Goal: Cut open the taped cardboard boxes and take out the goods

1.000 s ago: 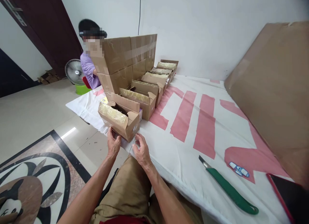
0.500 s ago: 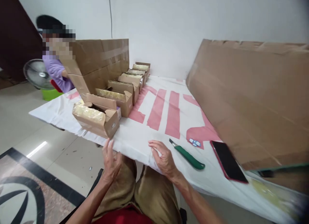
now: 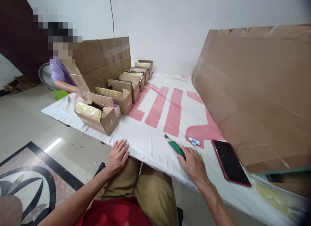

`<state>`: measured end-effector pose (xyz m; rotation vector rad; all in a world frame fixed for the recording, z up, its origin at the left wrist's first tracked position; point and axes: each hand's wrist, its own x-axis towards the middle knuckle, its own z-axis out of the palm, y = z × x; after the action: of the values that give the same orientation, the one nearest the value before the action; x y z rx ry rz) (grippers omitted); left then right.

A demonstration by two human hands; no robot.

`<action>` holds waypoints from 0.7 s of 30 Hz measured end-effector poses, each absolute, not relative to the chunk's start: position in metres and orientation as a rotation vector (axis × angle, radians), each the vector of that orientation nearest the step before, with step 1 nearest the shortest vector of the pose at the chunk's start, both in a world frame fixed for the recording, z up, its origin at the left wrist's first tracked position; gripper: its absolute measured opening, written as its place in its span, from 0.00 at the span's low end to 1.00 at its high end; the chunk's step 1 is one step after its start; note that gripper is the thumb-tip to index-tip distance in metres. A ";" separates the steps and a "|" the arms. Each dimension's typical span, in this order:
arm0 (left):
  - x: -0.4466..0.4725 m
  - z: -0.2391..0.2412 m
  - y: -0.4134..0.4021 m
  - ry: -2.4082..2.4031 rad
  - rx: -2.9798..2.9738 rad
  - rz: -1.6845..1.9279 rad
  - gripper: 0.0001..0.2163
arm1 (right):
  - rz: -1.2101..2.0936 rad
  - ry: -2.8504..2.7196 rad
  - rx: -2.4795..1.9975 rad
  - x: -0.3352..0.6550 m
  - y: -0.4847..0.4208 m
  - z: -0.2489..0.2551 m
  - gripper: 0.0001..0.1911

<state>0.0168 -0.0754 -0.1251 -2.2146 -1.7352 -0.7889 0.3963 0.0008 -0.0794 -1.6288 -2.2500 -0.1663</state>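
Note:
At the table's front edge, my left hand rests with its fingers stretched out over the white cloth, holding nothing. The nearest cardboard box stands just beyond it, its flaps raised. My right hand is closed over the handle of a green utility knife, which lies along the cloth. The knife's grey blade end points away and to the left, and its rear end is hidden under my palm. Small white-and-blue stickers lie past the knife, and a black phone with a red edge is to the right.
Several open boxes line the table's left side before an upright cardboard panel. A big cardboard sheet leans along the right. The table cloth has pink patches. A person in a purple top is at the far left.
My right hand has moved right from the table edge and taken hold of the utility knife's handle. My left hand has come to lie flatter on the edge. The other person's arm now reaches behind the boxes.

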 end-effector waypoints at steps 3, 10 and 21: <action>0.021 -0.130 -0.081 -1.747 -2.168 -0.768 0.18 | -0.197 -2.239 -1.591 0.377 0.025 -0.075 0.15; 0.033 -0.136 -0.083 -1.777 -2.173 -0.742 0.22 | -0.319 -2.180 -1.488 0.310 0.057 -0.067 0.17; 0.043 -0.127 -0.077 -1.887 -2.195 -0.825 0.25 | -0.273 -2.357 -1.058 0.225 0.051 -0.109 0.17</action>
<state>0.0431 -0.0771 -0.1267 -2.1953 -1.8872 -0.8255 0.2245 0.0513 -0.1087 -1.0577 -2.3573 -0.2733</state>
